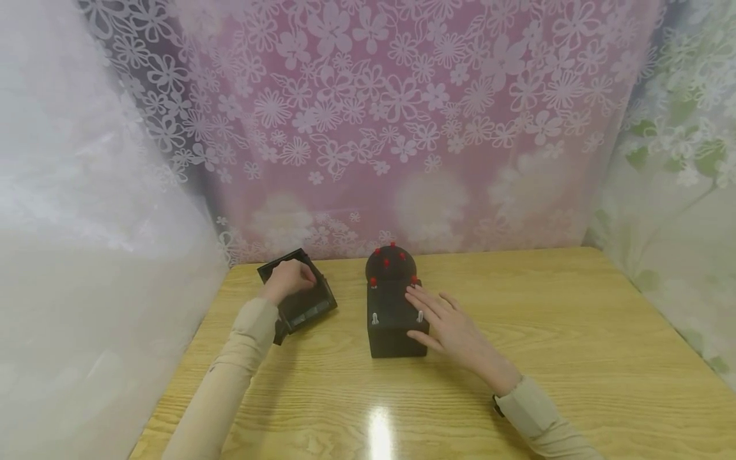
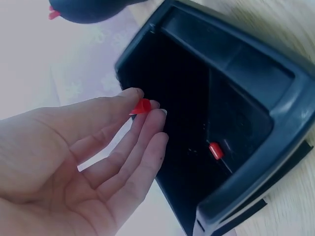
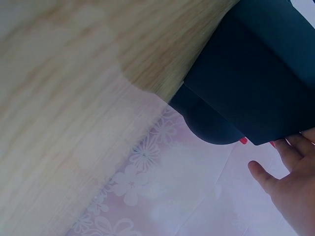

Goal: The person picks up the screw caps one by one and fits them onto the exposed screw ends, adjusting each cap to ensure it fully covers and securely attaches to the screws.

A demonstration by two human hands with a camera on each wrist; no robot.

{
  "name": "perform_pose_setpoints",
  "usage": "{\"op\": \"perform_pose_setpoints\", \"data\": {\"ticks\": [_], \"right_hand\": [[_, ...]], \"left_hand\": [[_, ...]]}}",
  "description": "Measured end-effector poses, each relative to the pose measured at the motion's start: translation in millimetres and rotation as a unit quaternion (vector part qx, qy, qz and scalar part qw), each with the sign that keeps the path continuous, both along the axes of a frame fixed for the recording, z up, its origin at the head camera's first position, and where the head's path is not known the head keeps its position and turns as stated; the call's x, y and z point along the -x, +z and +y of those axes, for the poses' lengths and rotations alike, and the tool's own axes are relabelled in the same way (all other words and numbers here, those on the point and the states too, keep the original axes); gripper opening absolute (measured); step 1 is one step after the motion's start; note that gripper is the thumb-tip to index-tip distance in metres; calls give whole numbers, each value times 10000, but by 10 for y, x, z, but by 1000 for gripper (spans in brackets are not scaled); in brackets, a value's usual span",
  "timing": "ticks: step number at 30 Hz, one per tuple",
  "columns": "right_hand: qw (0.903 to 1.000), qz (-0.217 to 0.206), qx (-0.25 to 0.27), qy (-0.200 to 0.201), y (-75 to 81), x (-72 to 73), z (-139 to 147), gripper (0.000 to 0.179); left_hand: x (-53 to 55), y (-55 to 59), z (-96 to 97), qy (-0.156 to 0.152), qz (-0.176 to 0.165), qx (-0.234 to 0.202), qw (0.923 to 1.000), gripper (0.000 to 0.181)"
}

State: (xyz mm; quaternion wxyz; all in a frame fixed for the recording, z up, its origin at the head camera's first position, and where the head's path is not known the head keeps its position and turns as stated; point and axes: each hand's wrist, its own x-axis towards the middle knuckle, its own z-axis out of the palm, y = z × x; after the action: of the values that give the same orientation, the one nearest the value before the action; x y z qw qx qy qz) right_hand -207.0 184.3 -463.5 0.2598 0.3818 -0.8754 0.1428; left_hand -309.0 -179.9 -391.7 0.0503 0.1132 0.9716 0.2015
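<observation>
My left hand (image 1: pixel 287 281) is over a black open bin (image 1: pixel 329 295). In the left wrist view, its thumb and fingertips pinch a small red cap-like piece (image 2: pixel 142 106). Another small red piece (image 2: pixel 215 151) lies inside the bin. To the right stands a black box (image 1: pixel 397 342) with a rounded black part (image 1: pixel 392 273) behind it. Several red pieces dot the rounded part and the box's far corners. Two silver metal pieces (image 1: pixel 375 318) sit near the box's front corners. My right hand (image 1: pixel 457 335) rests on the box's right side, fingers extended and holding nothing.
Everything stands on a wood-grain table (image 1: pixel 552 332). A pink floral curtain (image 1: pixel 402 128) hangs along the far edge. Pale sheets border the left and right sides. The bin is turned at an angle near the table's far left corner.
</observation>
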Motion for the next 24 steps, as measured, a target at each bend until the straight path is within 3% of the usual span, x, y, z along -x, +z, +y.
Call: {"op": "perform_pose_setpoints", "data": {"ticks": [24], "right_hand": [[10000, 1, -14, 28, 19, -8, -1, 73]], "left_hand": [[-306, 79, 148, 20, 23, -766, 9971, 13]]}}
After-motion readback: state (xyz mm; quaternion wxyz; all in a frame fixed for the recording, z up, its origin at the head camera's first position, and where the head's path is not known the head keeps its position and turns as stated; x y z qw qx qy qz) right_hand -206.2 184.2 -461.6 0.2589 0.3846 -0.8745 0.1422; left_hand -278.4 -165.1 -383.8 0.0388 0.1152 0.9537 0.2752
